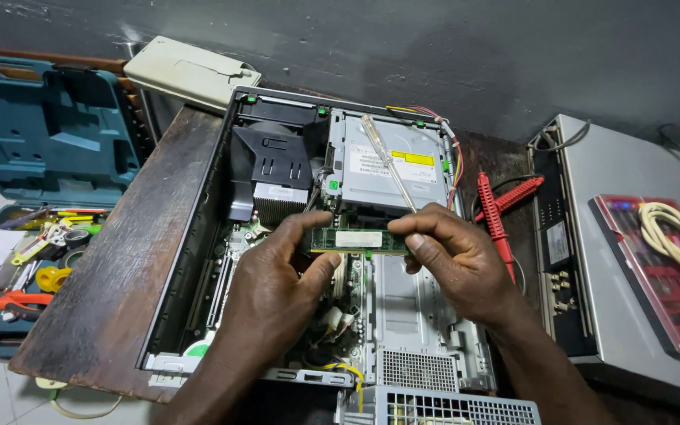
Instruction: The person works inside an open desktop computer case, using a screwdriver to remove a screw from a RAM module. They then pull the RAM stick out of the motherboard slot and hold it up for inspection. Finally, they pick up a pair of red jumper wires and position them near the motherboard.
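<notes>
Both my hands hold a green memory module (356, 240) with a white label, level above the open desktop computer case (198, 236). My left hand (277, 291) pinches its left end between thumb and fingers. My right hand (458, 264) pinches its right end. A clear-handled screwdriver (387, 161) lies on the silver optical drive (391, 165) just behind the module. A black fan shroud (273, 157) and a heatsink (277, 201) sit to the left of the drive.
The case rests on a dark wooden table (112, 275). Red multimeter probes (497, 208) lie to the right, beside a silver device (631, 236) carrying a red case and a coiled cream cable (674, 232). A teal tool case (41, 134) with hand tools stands at left.
</notes>
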